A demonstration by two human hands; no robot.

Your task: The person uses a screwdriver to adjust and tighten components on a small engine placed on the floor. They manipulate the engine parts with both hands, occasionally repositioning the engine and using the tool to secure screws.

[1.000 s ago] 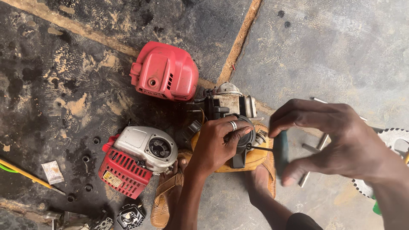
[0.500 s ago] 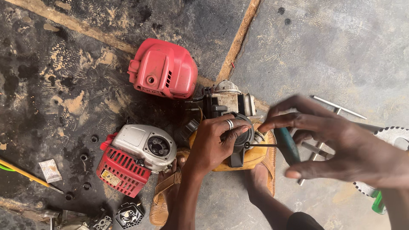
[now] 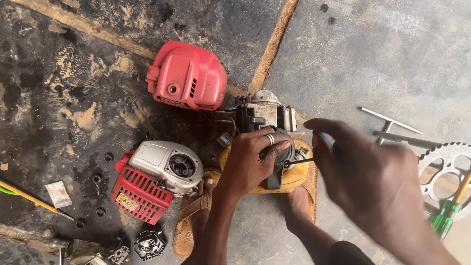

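A small engine [image 3: 262,115] with a yellow fuel tank [image 3: 294,174] stands on the concrete floor between my feet. My left hand [image 3: 252,159], with a ring on one finger, presses on a black round part [image 3: 284,147] on top of the tank. My right hand [image 3: 375,184] grips a screwdriver by its teal handle [image 3: 324,139]. The screwdriver's thin shaft [image 3: 298,161] points left into the black part. My feet in tan sandals [image 3: 189,223] rest just below the tank.
A red plastic engine cover [image 3: 189,76] lies above the engine. A grey and red starter housing [image 3: 157,179] lies at the left. A toothed sprocket [image 3: 444,162], a T-handle wrench [image 3: 390,122] and a green-handled screwdriver [image 3: 444,216] lie at the right. Small black parts [image 3: 149,244] lie lower left.
My right hand has come closer to the camera and lower, keeping the screwdriver tip at the black part. My left hand stays on the part.
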